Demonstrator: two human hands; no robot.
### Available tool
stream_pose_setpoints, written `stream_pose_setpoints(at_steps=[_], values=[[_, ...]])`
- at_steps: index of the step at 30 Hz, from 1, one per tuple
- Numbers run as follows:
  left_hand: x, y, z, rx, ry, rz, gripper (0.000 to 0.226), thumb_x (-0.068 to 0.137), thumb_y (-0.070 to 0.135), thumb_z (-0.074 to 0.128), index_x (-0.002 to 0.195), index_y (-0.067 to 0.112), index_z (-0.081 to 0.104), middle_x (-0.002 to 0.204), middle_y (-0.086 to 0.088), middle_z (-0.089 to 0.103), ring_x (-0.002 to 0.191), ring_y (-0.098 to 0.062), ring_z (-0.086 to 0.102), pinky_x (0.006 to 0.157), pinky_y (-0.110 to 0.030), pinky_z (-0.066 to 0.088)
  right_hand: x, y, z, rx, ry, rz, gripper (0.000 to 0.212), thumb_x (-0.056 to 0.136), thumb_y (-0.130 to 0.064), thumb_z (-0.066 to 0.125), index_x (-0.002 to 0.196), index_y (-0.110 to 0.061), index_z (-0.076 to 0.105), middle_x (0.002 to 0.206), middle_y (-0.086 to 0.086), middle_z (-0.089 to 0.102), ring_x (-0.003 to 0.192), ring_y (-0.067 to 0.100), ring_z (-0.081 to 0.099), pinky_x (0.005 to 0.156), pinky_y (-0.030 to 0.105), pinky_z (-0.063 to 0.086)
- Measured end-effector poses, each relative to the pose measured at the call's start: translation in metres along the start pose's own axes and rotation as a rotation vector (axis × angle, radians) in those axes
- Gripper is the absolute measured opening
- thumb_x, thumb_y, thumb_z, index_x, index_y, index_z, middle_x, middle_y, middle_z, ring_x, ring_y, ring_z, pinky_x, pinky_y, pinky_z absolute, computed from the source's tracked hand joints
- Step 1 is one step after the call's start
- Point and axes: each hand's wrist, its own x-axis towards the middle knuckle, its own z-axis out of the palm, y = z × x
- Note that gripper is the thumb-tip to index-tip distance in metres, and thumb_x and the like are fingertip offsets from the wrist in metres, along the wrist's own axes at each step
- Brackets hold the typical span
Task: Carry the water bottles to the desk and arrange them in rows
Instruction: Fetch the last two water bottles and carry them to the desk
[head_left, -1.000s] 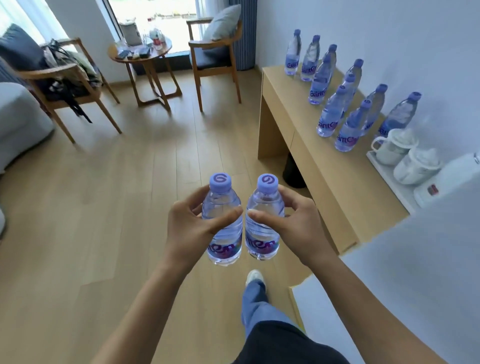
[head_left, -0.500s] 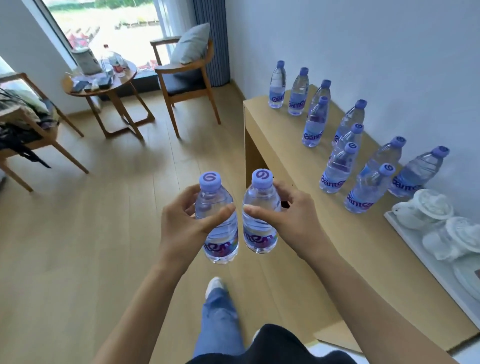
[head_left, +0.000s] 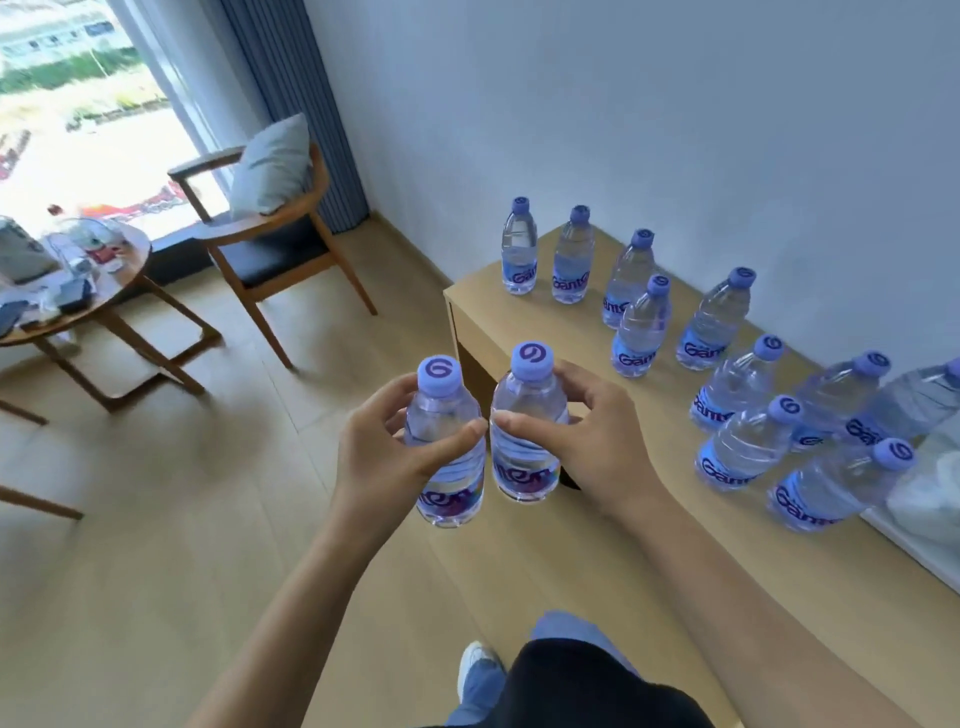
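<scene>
Left hand (head_left: 382, 457) grasps one water bottle (head_left: 447, 447), thumb across the near side, fingers curled round the far side. Right hand (head_left: 592, 441) grasps a second water bottle (head_left: 527, 431) the same way. Both bottles upright, purple caps up, held side by side, nearly touching, over the wooden floor (head_left: 156, 519) just left of the desk's near-left edge.

Desk (head_left: 649, 519): light wood, against the wall on the right. Bottles already standing on it (head_left: 641, 327): eleven counted, in two rough rows running from far to near along the wall side; the rightmost is partly cut off by the frame edge.

White items (head_left: 930, 499) at the right edge, blurred, cannot identify. Far left: round table (head_left: 119, 291) with clutter, wooden chair (head_left: 270, 249) with a grey cushion.
</scene>
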Motion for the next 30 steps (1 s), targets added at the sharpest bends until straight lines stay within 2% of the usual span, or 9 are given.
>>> stream_pose_setpoints(at_steps=[4, 8, 10, 13, 17, 22, 28, 30], values=[[0.052, -0.006, 0.006, -0.028, -0.05, -0.004, 0.038, 0.068, 0.02, 0.089, 0.101, 0.026, 0.071, 0.091, 0.01, 0.076, 0.083, -0.006, 0.072, 0.067, -0.016, 0.055, 0.037, 0.008, 0.002, -0.002, 0.07, 0.038, 0.033, 0.071, -0.023, 0.089, 0.1, -0.025, 0.074, 0.093, -0.01, 0.076, 0.091, 0.012, 0.07, 0.086, 0.042, 0.058], [0.124, -0.016, 0.028, -0.019, -0.103, 0.002, 0.04, 0.066, 0.022, 0.09, 0.101, 0.022, 0.071, 0.091, 0.008, 0.075, 0.085, -0.008, 0.072, 0.071, -0.022, 0.058, 0.093, 0.024, -0.007, 0.017, 0.139, 0.096, 0.034, 0.07, -0.021, 0.09, 0.1, -0.022, 0.074, 0.093, -0.008, 0.075, 0.092, 0.013, 0.07, 0.087, 0.046, 0.057], [0.156, -0.02, 0.041, -0.028, -0.116, 0.007, 0.042, 0.065, 0.021, 0.09, 0.101, 0.023, 0.07, 0.092, 0.008, 0.075, 0.085, -0.009, 0.072, 0.072, -0.023, 0.059, 0.123, 0.029, -0.014, 0.031, 0.145, 0.119, 0.034, 0.07, -0.019, 0.089, 0.1, -0.021, 0.073, 0.093, -0.008, 0.075, 0.092, 0.014, 0.07, 0.088, 0.043, 0.057], [0.2, -0.023, 0.057, -0.031, -0.134, 0.016, 0.043, 0.064, 0.022, 0.091, 0.1, 0.027, 0.069, 0.092, 0.009, 0.075, 0.084, -0.008, 0.072, 0.071, -0.021, 0.058, 0.166, 0.034, -0.026, 0.032, 0.16, 0.099, 0.032, 0.071, -0.016, 0.089, 0.1, -0.019, 0.074, 0.092, -0.007, 0.076, 0.091, 0.012, 0.071, 0.085, 0.033, 0.057], [0.25, -0.029, 0.076, 0.005, -0.174, 0.034, 0.045, 0.061, 0.03, 0.092, 0.097, 0.034, 0.067, 0.095, 0.01, 0.073, 0.087, -0.008, 0.071, 0.074, -0.024, 0.059, 0.21, 0.045, -0.043, 0.014, 0.177, 0.091, 0.042, 0.07, -0.022, 0.09, 0.108, -0.02, 0.072, 0.099, -0.009, 0.075, 0.097, 0.007, 0.069, 0.087, 0.024, 0.054], [0.291, -0.047, 0.1, 0.064, -0.229, 0.045, 0.044, 0.061, 0.026, 0.093, 0.088, 0.038, 0.061, 0.091, 0.014, 0.071, 0.085, -0.006, 0.069, 0.069, -0.017, 0.054, 0.243, 0.065, -0.057, -0.047, 0.26, 0.13, 0.039, 0.07, -0.021, 0.09, 0.103, -0.028, 0.071, 0.098, -0.008, 0.074, 0.09, -0.002, 0.067, 0.076, 0.009, 0.047], [0.329, -0.078, 0.129, 0.088, -0.333, -0.039, 0.047, 0.064, 0.022, 0.091, 0.091, 0.038, 0.056, 0.088, 0.02, 0.07, 0.082, 0.002, 0.066, 0.066, -0.013, 0.051, 0.268, 0.098, -0.062, -0.138, 0.373, 0.245, 0.044, 0.066, -0.022, 0.091, 0.095, -0.041, 0.063, 0.089, -0.03, 0.07, 0.088, -0.016, 0.061, 0.073, 0.003, 0.043], [0.34, -0.088, 0.139, 0.091, -0.374, -0.072, 0.048, 0.064, 0.023, 0.091, 0.094, 0.031, 0.054, 0.089, 0.022, 0.068, 0.081, 0.004, 0.066, 0.067, -0.017, 0.052, 0.276, 0.109, -0.063, -0.17, 0.402, 0.289, 0.045, 0.065, -0.023, 0.091, 0.092, -0.041, 0.059, 0.085, -0.029, 0.069, 0.086, -0.021, 0.058, 0.071, 0.001, 0.041]])
